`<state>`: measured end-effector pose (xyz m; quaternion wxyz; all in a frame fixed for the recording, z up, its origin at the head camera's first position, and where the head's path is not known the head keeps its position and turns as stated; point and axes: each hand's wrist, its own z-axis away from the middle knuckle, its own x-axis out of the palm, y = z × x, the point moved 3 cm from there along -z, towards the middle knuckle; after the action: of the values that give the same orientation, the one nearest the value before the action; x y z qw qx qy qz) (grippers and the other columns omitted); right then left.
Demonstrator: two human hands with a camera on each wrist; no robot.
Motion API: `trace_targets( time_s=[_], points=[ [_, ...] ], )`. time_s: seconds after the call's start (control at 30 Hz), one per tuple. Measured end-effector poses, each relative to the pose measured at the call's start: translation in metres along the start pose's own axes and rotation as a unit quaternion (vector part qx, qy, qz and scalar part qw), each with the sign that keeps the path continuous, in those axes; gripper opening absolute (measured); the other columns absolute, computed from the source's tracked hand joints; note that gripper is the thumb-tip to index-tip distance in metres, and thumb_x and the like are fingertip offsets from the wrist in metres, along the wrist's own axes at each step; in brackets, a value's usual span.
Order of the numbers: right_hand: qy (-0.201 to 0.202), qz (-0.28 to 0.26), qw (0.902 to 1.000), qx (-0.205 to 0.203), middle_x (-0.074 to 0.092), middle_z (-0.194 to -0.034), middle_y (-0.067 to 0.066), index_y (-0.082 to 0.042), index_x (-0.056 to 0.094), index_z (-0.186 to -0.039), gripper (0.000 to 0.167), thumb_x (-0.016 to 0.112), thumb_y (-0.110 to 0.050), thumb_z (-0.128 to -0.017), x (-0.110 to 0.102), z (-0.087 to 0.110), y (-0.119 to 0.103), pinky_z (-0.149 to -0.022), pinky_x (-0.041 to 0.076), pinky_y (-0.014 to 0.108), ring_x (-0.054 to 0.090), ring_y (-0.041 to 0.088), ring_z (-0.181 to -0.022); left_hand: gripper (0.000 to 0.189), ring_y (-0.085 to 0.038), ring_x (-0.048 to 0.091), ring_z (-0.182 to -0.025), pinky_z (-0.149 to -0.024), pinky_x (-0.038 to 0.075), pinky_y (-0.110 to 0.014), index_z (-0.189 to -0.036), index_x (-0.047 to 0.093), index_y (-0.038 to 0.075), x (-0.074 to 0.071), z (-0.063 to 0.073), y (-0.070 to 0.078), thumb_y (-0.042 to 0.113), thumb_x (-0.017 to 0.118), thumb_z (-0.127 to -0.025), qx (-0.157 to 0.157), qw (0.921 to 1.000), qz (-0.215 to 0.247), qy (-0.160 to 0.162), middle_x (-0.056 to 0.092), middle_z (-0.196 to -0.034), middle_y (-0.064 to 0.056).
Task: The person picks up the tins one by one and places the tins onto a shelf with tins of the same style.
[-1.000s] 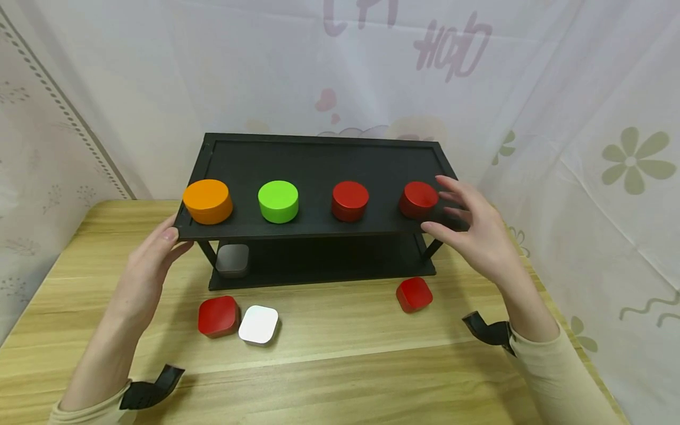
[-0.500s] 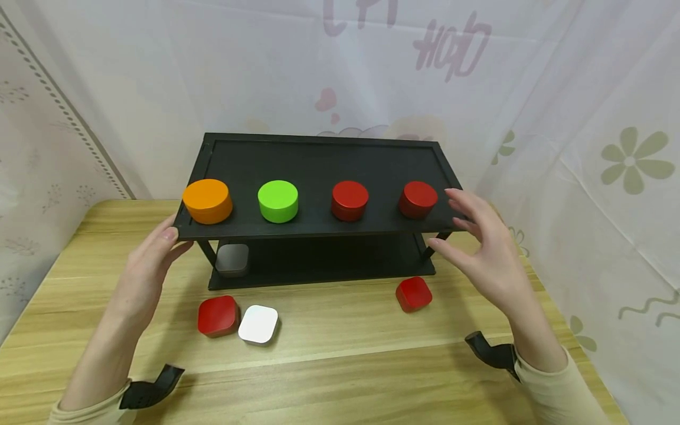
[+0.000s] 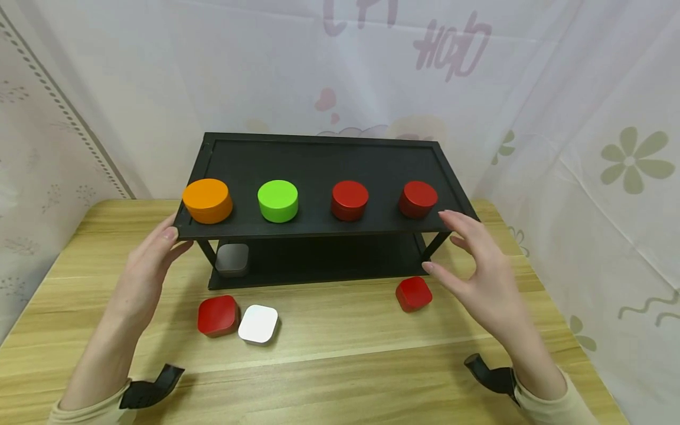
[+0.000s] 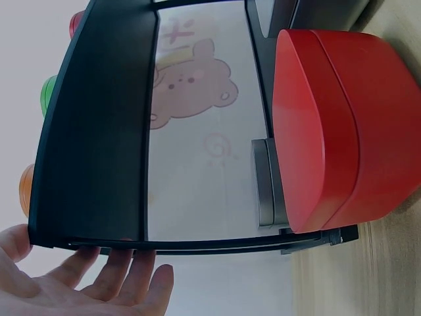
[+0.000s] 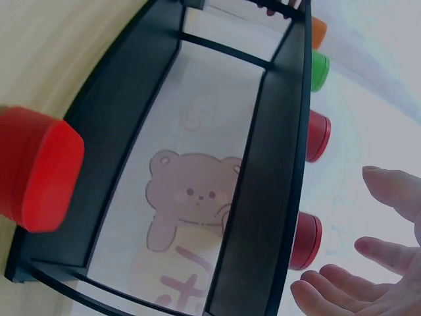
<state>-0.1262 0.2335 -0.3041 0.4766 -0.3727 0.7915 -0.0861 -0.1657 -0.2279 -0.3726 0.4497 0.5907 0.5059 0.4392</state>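
A black two-tier shelf (image 3: 319,159) stands on the wooden table. Along its top front edge sit an orange round box (image 3: 207,200), a green round box (image 3: 278,201), a red round box (image 3: 349,202) and another red round box (image 3: 418,199). My left hand (image 3: 140,271) grips the shelf's left front corner, thumb at the front and fingers against the side (image 4: 118,273). Near the right front corner, my right hand (image 3: 489,283) holds nothing, with thumb and fingers spread apart. A red square box (image 3: 414,294) lies on the table just left of its thumb.
A dark grey square box (image 3: 232,260) sits on the lower tier at the left. In front of the shelf lie a red square box (image 3: 218,316) and a white square box (image 3: 258,324). A printed curtain (image 3: 292,71) hangs close behind.
My right hand has drawn away from the rightmost red round box, moving down toward the table beside the shelf. My left hand and the boxes stay put.
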Motion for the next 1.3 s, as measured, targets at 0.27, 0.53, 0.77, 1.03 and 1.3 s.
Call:
trace_targets(
  time_s=[0.27, 0.53, 0.77, 1.03, 1.3],
  points=[
    [-0.022, -0.015, 0.9996, 0.000, 0.057, -0.145, 0.010, -0.007, 0.053, -0.148, 0.084, 0.089, 0.005, -0.073, 0.011, 0.007, -0.003, -0.107, 0.043, 0.004, 0.050, 0.006, -0.133, 0.045, -0.011, 0.043, -0.139, -0.106, 0.043, -0.014, -0.154, 0.047, 0.007, -0.003, 0.000, -0.002, 0.019, 0.038, -0.112, 0.008, 0.9999, 0.010, -0.001, 0.052, -0.154, 0.004],
    [-0.040, -0.018, 0.9990, 0.004, 0.059, -0.143, 0.006, -0.013, 0.055, -0.148, 0.084, 0.090, 0.002, -0.073, 0.022, 0.010, -0.005, -0.106, 0.043, 0.004, 0.056, 0.019, -0.127, 0.045, -0.011, 0.043, -0.139, -0.105, 0.043, -0.014, -0.154, 0.047, 0.007, -0.002, 0.000, -0.001, 0.019, 0.038, -0.112, 0.007, 1.0000, 0.005, 0.003, 0.052, -0.154, 0.004],
    [-0.063, -0.028, 0.9975, 0.015, 0.058, -0.143, 0.001, -0.019, 0.053, -0.149, 0.083, 0.089, -0.003, -0.076, 0.035, 0.011, -0.003, -0.107, 0.044, 0.005, 0.056, 0.019, -0.128, 0.046, -0.011, 0.043, -0.139, -0.105, 0.043, -0.014, -0.154, 0.046, 0.006, -0.001, 0.000, 0.000, 0.021, 0.039, -0.112, 0.004, 1.0000, 0.002, 0.004, 0.051, -0.154, 0.003],
    [-0.102, -0.029, 0.9931, 0.049, 0.055, -0.146, -0.002, -0.024, 0.049, -0.152, 0.081, 0.088, -0.012, -0.081, 0.051, 0.014, -0.006, -0.108, 0.053, 0.022, 0.057, 0.019, -0.129, 0.046, -0.013, 0.041, -0.141, -0.106, 0.042, -0.015, -0.155, 0.046, 0.007, -0.001, 0.001, 0.000, 0.021, 0.039, -0.112, 0.002, 1.0000, 0.000, 0.002, 0.051, -0.154, 0.002],
    [-0.126, -0.043, 0.9896, 0.054, 0.055, -0.148, -0.003, -0.024, 0.049, -0.152, 0.078, 0.086, -0.016, -0.084, 0.067, 0.015, -0.013, -0.106, 0.057, 0.042, 0.058, 0.017, -0.129, 0.045, -0.013, 0.042, -0.140, -0.106, 0.042, -0.015, -0.154, 0.046, 0.006, 0.000, 0.000, 0.001, 0.021, 0.038, -0.112, 0.004, 1.0000, 0.001, 0.002, 0.052, -0.153, 0.002]
  ],
)
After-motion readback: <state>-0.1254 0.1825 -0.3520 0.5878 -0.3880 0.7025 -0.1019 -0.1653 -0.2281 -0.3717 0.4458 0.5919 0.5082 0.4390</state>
